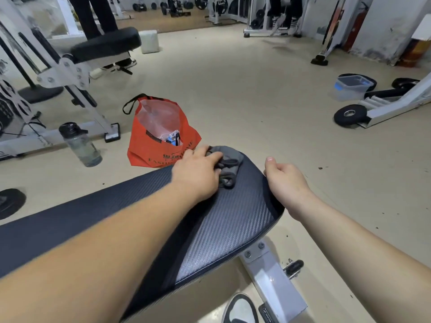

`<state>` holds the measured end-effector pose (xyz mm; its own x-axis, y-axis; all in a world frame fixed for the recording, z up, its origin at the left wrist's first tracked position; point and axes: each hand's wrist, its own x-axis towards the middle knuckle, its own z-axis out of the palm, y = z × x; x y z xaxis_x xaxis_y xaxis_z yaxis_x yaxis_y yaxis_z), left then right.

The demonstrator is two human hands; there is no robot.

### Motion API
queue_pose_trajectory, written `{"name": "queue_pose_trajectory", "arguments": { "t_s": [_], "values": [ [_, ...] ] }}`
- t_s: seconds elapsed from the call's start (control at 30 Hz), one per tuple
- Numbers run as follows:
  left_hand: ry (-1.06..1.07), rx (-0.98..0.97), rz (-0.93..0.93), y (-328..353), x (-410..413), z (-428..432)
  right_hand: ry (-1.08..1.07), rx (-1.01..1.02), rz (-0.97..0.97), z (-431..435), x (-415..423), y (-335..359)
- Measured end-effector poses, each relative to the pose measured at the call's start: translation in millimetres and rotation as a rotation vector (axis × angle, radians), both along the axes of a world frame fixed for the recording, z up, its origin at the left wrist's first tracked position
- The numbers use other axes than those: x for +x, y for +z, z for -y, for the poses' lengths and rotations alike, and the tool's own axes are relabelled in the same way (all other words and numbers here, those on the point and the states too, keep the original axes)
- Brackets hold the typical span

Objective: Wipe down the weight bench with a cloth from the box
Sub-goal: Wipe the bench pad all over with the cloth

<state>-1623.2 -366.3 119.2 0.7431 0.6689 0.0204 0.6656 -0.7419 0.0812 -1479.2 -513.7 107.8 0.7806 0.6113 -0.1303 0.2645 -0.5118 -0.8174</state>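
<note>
The weight bench (pixel 233 224) has a dark textured pad that runs from the lower left to its rounded end in the middle of the view. A crumpled grey cloth (pixel 229 163) lies on that far end. My left hand (pixel 198 173) presses down on the cloth, fingers curled over it. My right hand (pixel 288 180) grips the right edge of the pad's end, thumb up. A clear plastic box (pixel 349 87) with a blue tint stands on the floor at the right, far from both hands.
An orange shopping bag (pixel 158 136) stands open just beyond the bench. A water bottle (pixel 79 145) stands on the floor at left, beside another bench frame (pixel 70 73). Weight plates (pixel 349 114) and a machine base lie at right. My shoe (pixel 240 308) is under the bench.
</note>
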Motion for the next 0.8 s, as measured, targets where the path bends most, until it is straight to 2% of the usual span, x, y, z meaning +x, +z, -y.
{"name": "queue_pose_trajectory", "arguments": {
  "t_s": [0.07,0.17,0.23,0.27,0.33,0.4,0.47,0.53,0.6,0.67,0.73,0.8],
  "values": [
    [0.012,-0.012,0.067,-5.4,12.5,27.2,-0.008,0.017,0.006,-1.3,-0.4,0.5],
    [-0.317,0.047,0.169,-15.5,4.1,56.2,-0.052,0.034,-0.010,-1.6,1.4,1.9],
    [-0.442,0.047,0.160,-12.3,-1.2,32.2,-0.073,0.052,-0.049,0.8,2.6,1.0],
    [-0.403,0.056,0.117,-11.4,-0.5,16.1,-0.071,0.056,-0.060,2.2,2.6,1.0],
    [-0.179,0.072,0.044,-9.8,5.4,-9.5,-0.057,0.056,-0.072,3.8,2.8,-0.1],
    [0.056,0.053,0.048,-7.1,16.0,-8.9,-0.042,0.055,-0.073,4.1,1.5,-0.2],
    [0.133,0.050,0.077,-6.9,25.7,15.7,-0.042,0.051,-0.077,2.2,1.9,0.6],
    [0.025,0.062,0.150,-11.9,21.8,49.8,-0.055,0.054,-0.056,-0.3,2.0,1.4],
    [-0.256,0.077,0.251,-20.5,1.2,72.8,-0.059,0.048,-0.025,-1.3,1.3,1.8],
    [-0.509,0.010,0.279,-19.2,-15.8,57.6,-0.044,0.028,0.004,-1.2,1.1,1.6],
    [-0.490,0.035,0.211,-19.0,-22.8,22.7,-0.013,-0.009,0.043,-0.2,0.4,1.1],
    [-0.202,0.064,0.186,-19.7,-24.0,-11.1,0.013,-0.025,0.047,0.5,0.0,0.6]
  ]
}}
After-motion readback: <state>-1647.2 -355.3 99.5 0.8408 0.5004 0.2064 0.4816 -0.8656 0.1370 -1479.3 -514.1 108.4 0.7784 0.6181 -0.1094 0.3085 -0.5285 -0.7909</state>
